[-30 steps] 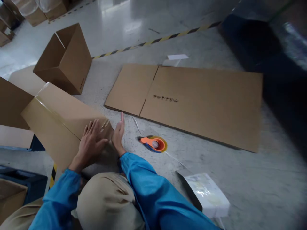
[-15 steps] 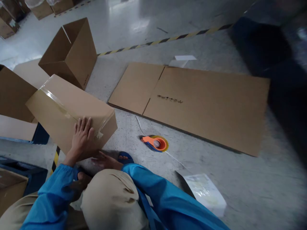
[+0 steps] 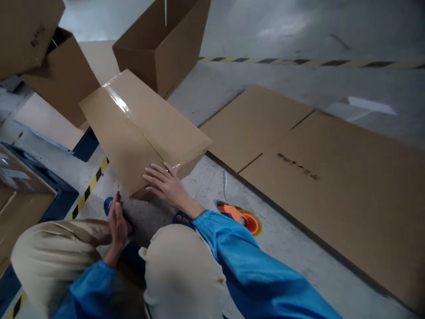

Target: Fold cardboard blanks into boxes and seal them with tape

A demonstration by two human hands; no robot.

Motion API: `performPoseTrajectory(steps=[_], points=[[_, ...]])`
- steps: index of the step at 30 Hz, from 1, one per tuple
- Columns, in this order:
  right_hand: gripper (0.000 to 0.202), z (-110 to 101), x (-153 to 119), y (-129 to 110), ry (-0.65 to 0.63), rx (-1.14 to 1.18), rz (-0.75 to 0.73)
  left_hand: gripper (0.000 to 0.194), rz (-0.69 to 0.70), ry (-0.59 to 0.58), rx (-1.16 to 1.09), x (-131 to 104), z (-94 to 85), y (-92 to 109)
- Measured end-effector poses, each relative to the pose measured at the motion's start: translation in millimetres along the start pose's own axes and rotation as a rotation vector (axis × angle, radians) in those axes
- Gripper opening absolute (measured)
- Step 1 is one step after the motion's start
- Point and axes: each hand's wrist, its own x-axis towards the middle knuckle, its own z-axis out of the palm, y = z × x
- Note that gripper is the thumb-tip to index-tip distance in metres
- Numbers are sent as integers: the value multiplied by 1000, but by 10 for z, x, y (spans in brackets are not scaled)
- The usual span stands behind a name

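Note:
A closed brown cardboard box [image 3: 146, 128] with clear tape along its top seam stands tilted in front of my knees. My right hand [image 3: 166, 186] lies with fingers spread on the near end of its top, close to the taped edge. My left hand [image 3: 117, 219] is apart from the box, below its near left corner, fingers stretched out and seen nearly edge-on, holding nothing. On the floor to the right is an orange tape dispenser [image 3: 244, 219], partly behind my right sleeve.
Flattened cardboard [image 3: 332, 199] covers the floor at right. An open carton [image 3: 179, 48] stands behind the box. Further cartons are at upper left, one [image 3: 29, 35] overlapping another [image 3: 66, 75]. A blue pallet [image 3: 66, 197] bears a carton at left. Striped tape [image 3: 89, 190] marks the floor.
My left hand has come off the box top and dropped beside it. My right hand has moved up onto the top. The view has swung left, bringing another carton into sight.

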Motion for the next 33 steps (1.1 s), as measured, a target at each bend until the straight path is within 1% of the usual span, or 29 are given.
performPoseTrajectory(steps=[2, 4, 8, 11, 13, 15, 17, 20, 23, 25, 27, 30, 31, 33], points=[[36, 43, 19, -4, -88, 6, -22, 56, -13, -93, -70, -341, 137, -93], [36, 54, 0, -8, -132, 13, 2, 56, -16, -125, -112, -524, 297, -86], [38, 1, -6, -66, -165, 29, 34, 63, -29, -128, -133, -617, 560, -40], [39, -32, 14, -123, -156, 20, 41, 69, 5, -92, -130, -644, 745, -70], [40, -40, 19, -143, -155, 16, 49, 65, 22, -40, -136, -666, 854, -102], [40, -38, 15, -151, -169, 21, 62, 58, 19, 21, -153, -680, 921, -138], [40, -28, 4, -156, -174, 27, 78, 50, 14, 70, -164, -676, 932, -180], [38, 1, -16, -170, -150, 34, 94, 40, 28, 131, -156, -633, 861, -245], [36, 29, -33, -184, -117, 41, 101, 33, 83, 151, -57, -559, 760, -275], [35, 36, -39, -188, -117, 42, 112, 32, 126, 139, 6, -505, 706, -272], [36, 34, -41, -187, -132, 38, 127, 35, 160, 102, 23, -453, 664, -261], [36, 27, -39, -186, -145, 30, 133, 50, 167, -1, 13, -386, 611, -237], [36, 26, -39, -186, -146, 29, 130, 55, 157, -16, 10, -366, 596, -225], [36, 28, -39, -187, -143, 28, 126, 60, 126, -9, 13, -328, 573, -196]])
